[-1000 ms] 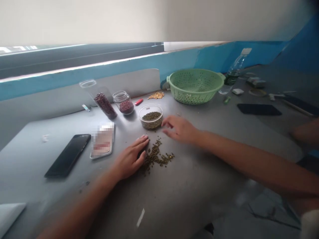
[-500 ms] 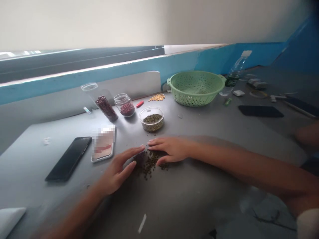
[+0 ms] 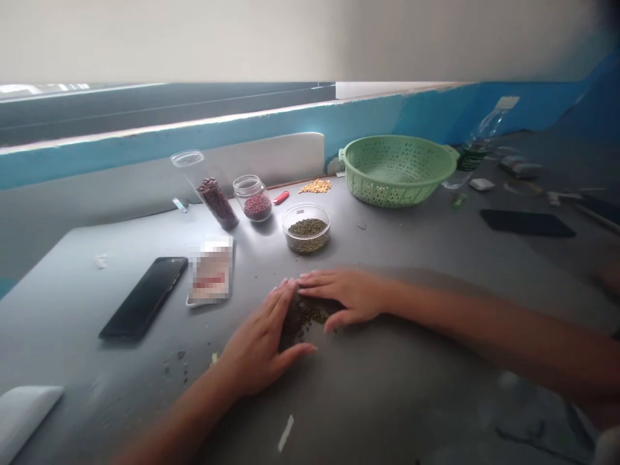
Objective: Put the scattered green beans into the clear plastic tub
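Spreading my fingers, I have both hands low over the bench (image 3: 368,400), and the loose green beans (image 3: 314,316) lie in the pocket between them. My left hand (image 3: 256,349) borders the beans on the left, its fingers pointing away from me and a little to the right, its thumb stretched across the near side. My right hand (image 3: 356,294) comes in from the right, its fingers reaching left across the far side, its thumb tip beside the right edge of the beans. The two sets of fingertips come together at the far end; whether they actually touch, I cannot tell. Neither hand is clenched and I see nothing gripped in either, though beans could be hidden under the fingers.

What I can see of the patch is ragged, with no clear long axis, and it lies close to both hands, so I can't call one nearer. The clear round dish (image 3: 285,237), partly filled with green beans, sits straight out past my fingertips and slightly right, apart from both hands; my right fingertips look marginally nearer to it. Beyond it to the left is the jar of red beans (image 3: 257,206), and behind, the yellow kernels (image 3: 316,186).
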Available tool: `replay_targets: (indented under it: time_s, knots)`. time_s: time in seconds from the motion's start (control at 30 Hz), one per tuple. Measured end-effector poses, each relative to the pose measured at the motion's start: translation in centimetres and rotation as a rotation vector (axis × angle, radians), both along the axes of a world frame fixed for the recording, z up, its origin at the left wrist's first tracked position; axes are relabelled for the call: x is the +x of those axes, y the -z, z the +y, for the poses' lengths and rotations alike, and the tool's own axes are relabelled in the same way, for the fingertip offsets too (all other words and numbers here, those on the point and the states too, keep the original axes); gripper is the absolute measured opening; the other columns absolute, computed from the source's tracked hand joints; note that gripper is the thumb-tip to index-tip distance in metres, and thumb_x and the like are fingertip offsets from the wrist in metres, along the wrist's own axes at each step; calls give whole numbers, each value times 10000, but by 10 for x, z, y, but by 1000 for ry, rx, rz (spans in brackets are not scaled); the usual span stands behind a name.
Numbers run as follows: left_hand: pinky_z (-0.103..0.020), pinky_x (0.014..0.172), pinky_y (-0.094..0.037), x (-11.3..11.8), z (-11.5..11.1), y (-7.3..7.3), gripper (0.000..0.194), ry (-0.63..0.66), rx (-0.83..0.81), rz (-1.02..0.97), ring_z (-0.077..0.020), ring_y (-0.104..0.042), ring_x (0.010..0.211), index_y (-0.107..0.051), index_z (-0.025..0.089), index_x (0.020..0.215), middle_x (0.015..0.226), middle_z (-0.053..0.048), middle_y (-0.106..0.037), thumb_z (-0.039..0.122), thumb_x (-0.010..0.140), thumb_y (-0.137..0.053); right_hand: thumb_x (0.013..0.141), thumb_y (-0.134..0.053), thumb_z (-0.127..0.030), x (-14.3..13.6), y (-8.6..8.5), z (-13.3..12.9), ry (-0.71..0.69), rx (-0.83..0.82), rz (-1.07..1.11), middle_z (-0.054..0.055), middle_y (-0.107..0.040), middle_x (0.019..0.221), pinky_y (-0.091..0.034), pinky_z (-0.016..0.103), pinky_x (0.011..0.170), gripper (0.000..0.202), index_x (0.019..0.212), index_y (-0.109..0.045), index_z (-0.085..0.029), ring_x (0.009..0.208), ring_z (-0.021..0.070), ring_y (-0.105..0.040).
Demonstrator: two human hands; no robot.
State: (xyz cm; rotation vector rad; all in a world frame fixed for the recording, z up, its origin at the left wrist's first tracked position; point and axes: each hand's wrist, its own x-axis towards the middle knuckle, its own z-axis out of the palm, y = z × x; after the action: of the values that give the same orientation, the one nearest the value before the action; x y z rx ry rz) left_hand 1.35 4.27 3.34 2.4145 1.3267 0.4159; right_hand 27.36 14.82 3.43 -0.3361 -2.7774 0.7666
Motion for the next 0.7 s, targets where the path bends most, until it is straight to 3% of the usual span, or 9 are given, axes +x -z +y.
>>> replay_targets:
  time_s: [0.17, 0.3, 0.4, 0.57, 0.7]
  knots:
    - [-462, 1203, -444, 15, 9, -15, 616, -46, -102, -467, -288, -525, 1431, -436, 262, 1546, 1565, -94, -533, 581, 1025, -509, 943, -640, -600, 8, 0, -23, -75, 32, 88, 243, -476, 1585, -293, 487, 1272, 781, 1500, -537, -62, 1530, 315, -400]
    - [-504, 1199, -445, 13, 10, -31, 594, -117, -2, -701, -321, -559, 1383, -582, 266, 1420, 1466, -79, -621, 673, 1005, -460, 918, -661, -619, 7, -3, -23, 104, 42, -6, 225, -251, 1701, -215, 570, 1285, 892, 1612, -383, -131, 1594, 347, -240]
    - [-544, 1236, -394, -9, 5, -35, 630, -241, 5, -624, -339, -512, 1428, -564, 294, 1439, 1509, -62, -585, 713, 978, -468, 897, -670, -643, 0, -5, -17, 171, 33, -119, 233, -149, 1721, -200, 583, 1286, 1014, 1660, -253, -121, 1603, 377, -182]
    - [-648, 1221, -358, -48, -30, -11, 647, -503, -201, -369, -375, -461, 1472, -421, 322, 1555, 1608, -84, -475, 659, 1002, -429, 873, -701, -642, -33, -2, -13, 1, 85, -67, 218, -215, 1709, -151, 549, 1306, 1029, 1653, -275, -122, 1605, 349, -193]
    - [-657, 1216, -355, -45, -60, 2, 666, -474, -201, -325, -371, -370, 1532, -270, 362, 1623, 1682, -81, -358, 617, 1022, -400, 876, -715, -616, -61, -1, -15, -176, 117, -8, 202, -275, 1698, -161, 555, 1303, 929, 1615, -383, -162, 1593, 356, -238]
